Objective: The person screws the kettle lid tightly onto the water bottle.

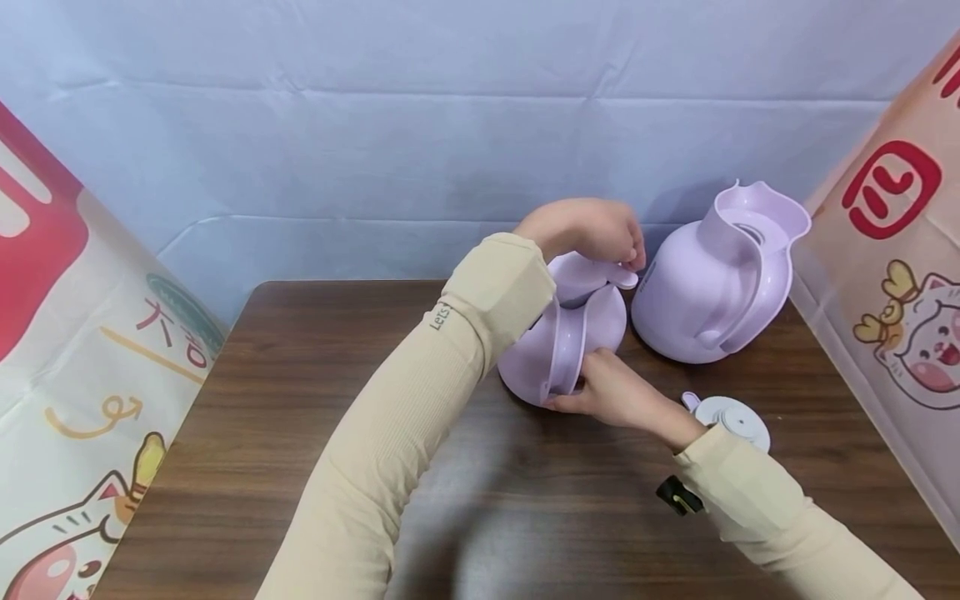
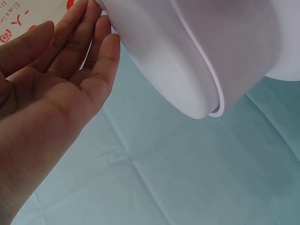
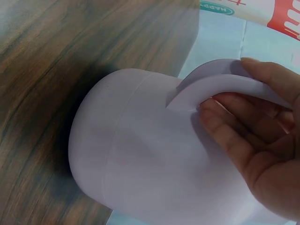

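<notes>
A lavender jug stands on the table with its handle turned toward me. My right hand grips that handle, thumb on its outer side and fingers inside the loop, as the right wrist view shows. Over the jug's top, my left hand reaches down to a lavender lid with a rounded tab. In the left wrist view the fingers of the left hand are fairly straight, their tips right at the edge of the lavender plastic, with the thumb apart.
A second lavender jug with an uncovered mouth stands to the right. In front of it a round white lid with a lavender tab lies on the brown wooden table. Pale blue cloth hangs behind; printed cartoon sheets flank both sides.
</notes>
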Demonstrator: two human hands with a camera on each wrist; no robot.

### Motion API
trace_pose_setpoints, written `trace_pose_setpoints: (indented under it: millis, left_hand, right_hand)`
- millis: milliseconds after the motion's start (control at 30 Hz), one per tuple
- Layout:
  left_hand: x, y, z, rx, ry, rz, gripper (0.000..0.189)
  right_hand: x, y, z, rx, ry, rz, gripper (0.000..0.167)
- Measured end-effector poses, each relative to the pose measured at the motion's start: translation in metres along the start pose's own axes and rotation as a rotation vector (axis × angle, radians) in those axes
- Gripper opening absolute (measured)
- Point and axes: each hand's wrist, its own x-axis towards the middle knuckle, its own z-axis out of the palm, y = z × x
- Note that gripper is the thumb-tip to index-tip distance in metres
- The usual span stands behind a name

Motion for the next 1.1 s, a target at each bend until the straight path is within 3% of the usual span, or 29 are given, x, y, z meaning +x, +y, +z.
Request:
trace_pose_setpoints:
  millis: [433,1100]
  left_hand:
    - [0.0,-0.002,0.0,-0.021,0.001,0.006,0.031]
    - [0.002,-0.001,0.0,-0.028,-0.001,0.007,0.032]
  right_hand:
    - [0.007,-0.013,-0.009,-0.038,-0.087,0.177,0.044]
    - [0.009,-0.015,-0.011,-0.082,-0.082,0.129,0.044]
